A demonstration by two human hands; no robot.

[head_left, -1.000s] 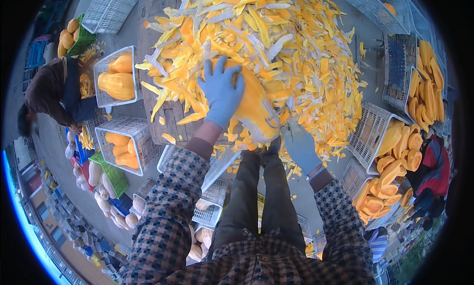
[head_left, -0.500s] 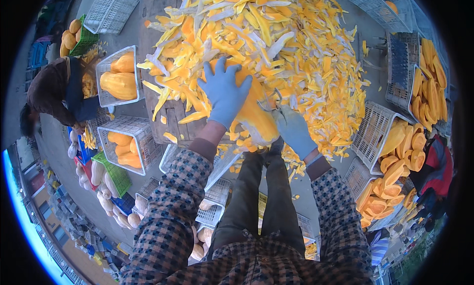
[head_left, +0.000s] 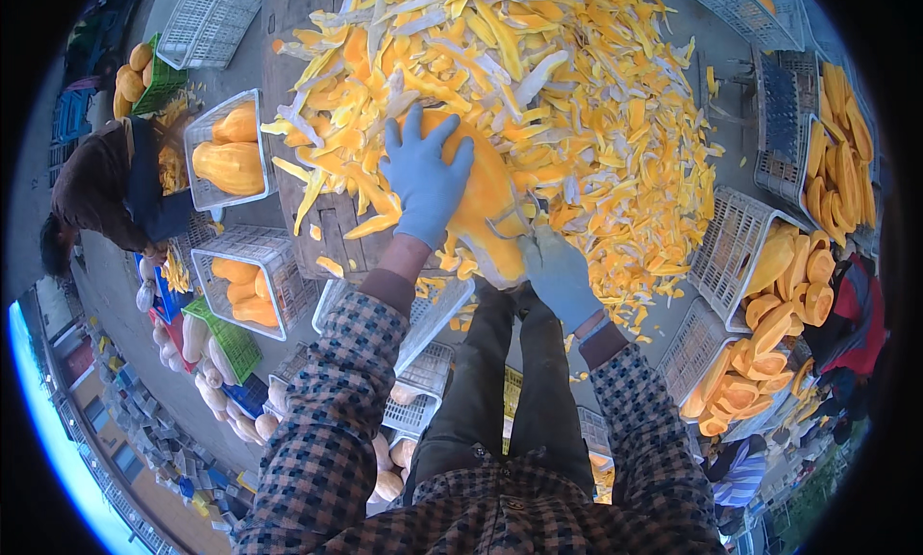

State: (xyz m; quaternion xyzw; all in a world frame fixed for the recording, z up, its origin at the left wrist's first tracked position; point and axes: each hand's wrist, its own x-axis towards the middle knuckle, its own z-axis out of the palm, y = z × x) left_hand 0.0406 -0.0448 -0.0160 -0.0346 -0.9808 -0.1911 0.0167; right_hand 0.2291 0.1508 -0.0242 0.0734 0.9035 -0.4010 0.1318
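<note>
A long orange butternut squash point(head_left: 488, 191), largely peeled, lies slanting at the near edge of a wooden table, its narrow end toward me. My left hand point(head_left: 423, 175), in a blue-grey glove, grips its upper left side with the fingers spread over it. In my right hand point(head_left: 560, 271), gloved alike, is a peeler point(head_left: 519, 216) with a curved metal blade, held against the squash's right side. The fingers round its handle are partly hidden. Beyond and around the squash spreads a big heap of orange and pale peelings point(head_left: 577, 122).
The wooden table point(head_left: 332, 230) shows bare boards at left. Crates of peeled squash point(head_left: 236, 257) stand left; crates of squash halves point(head_left: 740, 247) stand right. A bent-over person point(head_left: 106, 185) works at far left. More crates point(head_left: 423, 391) sit by my legs.
The squash has turned slightly, with more of its orange side showing. My left hand has shifted a little left; my right hand with the peeler has come left and nearer to me.
</note>
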